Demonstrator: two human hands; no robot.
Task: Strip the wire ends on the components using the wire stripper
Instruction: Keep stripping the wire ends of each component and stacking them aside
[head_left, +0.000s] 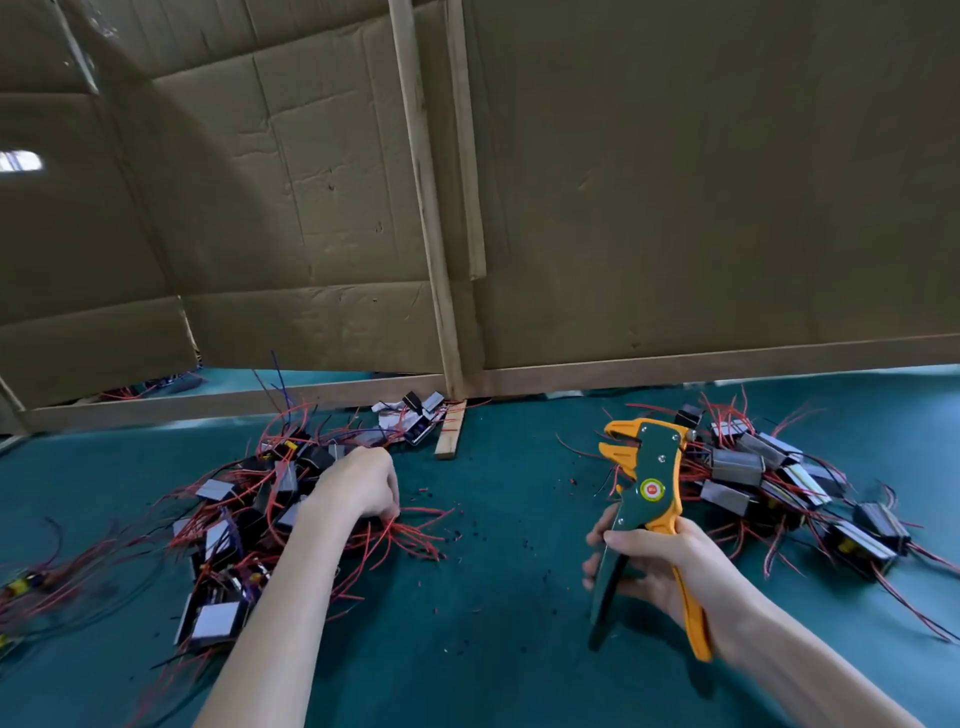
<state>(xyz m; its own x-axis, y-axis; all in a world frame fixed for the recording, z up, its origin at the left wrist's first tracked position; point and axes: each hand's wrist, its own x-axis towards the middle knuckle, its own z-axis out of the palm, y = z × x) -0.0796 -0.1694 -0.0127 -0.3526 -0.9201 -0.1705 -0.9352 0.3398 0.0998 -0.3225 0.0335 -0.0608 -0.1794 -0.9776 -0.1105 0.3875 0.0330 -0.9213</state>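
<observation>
Wires (415, 530) in the left pile (234, 509) are judged thin, light and bendy, best pinched near the end; the stripper (647, 467) is gripped by its handles in the right hand (670, 566), while what the curled left hand (358, 486) holds cannot be told.

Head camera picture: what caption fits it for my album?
Right hand holds the wire stripper; left hand is on a pile of red-wired components.

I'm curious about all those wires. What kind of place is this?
Probably a small workshop or factory bench: piles of wired components lie on a green table cover, the right hand holds a wire stripper, and cardboard walls stand behind.
</observation>
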